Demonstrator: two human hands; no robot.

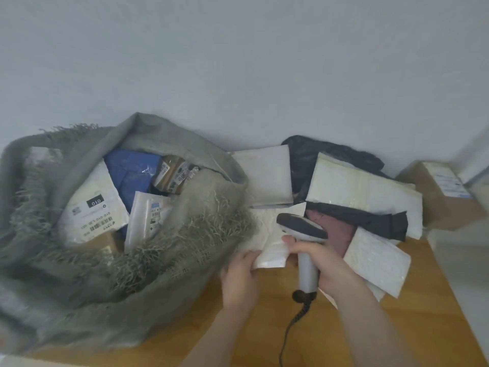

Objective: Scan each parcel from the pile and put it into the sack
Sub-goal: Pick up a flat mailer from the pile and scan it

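1. The left hand (239, 276) pinches the near edge of a white parcel (270, 242), just beside the sack (172, 274).
2. The right hand (317, 263) grips the scanner (304, 234) by its handle, fingers wrapped round it, head over the parcel.
3. The pile (365, 197) lies to the right on the table (423, 327).
4. The sack's mouth gapes, parcels inside.
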